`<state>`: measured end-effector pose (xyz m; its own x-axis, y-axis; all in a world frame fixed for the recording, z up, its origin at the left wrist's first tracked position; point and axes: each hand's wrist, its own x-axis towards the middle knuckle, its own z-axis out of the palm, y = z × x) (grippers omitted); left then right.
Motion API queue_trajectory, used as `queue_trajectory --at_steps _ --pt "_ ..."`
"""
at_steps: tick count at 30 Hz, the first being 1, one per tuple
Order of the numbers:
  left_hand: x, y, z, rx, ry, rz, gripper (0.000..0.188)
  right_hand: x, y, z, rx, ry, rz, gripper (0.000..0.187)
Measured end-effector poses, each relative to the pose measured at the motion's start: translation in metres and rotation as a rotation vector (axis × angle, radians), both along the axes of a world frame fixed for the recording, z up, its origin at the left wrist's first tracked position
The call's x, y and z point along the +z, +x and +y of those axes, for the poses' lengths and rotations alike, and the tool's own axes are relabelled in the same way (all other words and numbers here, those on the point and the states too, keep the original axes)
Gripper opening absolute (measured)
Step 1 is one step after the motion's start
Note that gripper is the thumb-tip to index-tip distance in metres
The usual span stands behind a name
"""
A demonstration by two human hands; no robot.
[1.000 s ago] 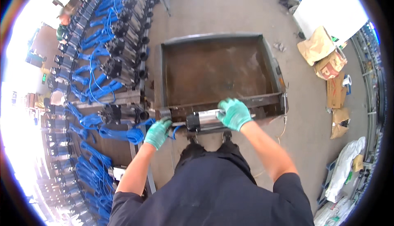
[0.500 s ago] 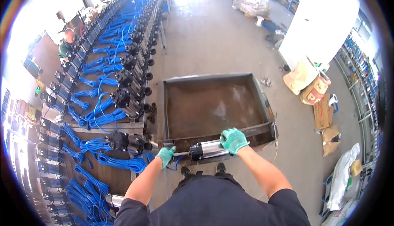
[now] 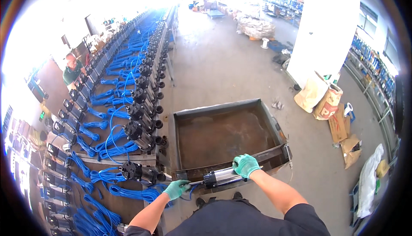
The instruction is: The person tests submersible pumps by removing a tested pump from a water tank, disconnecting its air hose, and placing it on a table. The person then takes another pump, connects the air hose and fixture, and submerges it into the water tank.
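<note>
A silver submersible pump point(image 3: 225, 176) with a black end lies across the front ledge of a water-filled metal tank point(image 3: 173, 135). My right hand point(image 3: 246, 166), in a green glove, grips the pump's barrel near its right end, fingers curled over the top. At the other end my left hand point(image 3: 176, 189), gloved alike, is closed around a thin metal rod point(image 3: 196, 183) that runs toward the pump's black end; the rod's far part is hidden in the glove. Below the rod hangs a blue cable point(image 3: 189, 196).
On my left, a long bench carries rows of pumps point(image 3: 139, 135) with coiled blue cables point(image 3: 135, 192). A person point(image 3: 72, 71) stands beyond it. To the right are paper sacks point(image 3: 328, 101), cardboard point(image 3: 339, 124), a white bag point(image 3: 370, 180) and a white pillar point(image 3: 324, 34).
The view has tilted up, so the tank and pump sit lower in the picture. My left hand has turned, its fingers now pointing along the rod toward the pump. The right hand keeps its grip.
</note>
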<state>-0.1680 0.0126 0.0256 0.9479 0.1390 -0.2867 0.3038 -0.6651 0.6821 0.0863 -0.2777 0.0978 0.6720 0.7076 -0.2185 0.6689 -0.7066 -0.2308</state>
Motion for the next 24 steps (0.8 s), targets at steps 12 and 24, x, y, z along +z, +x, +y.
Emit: queue_trajectory --at_steps 12,24 --pt "-0.014 -0.008 -0.016 0.134 0.0 -0.303 0.034 -0.006 0.0 -0.002 -0.028 0.048 -0.004 0.029" --pt "-0.036 0.027 -0.012 0.812 -0.651 0.4 0.042 -0.013 0.001 -0.001 -0.015 0.08 -0.011 0.026"
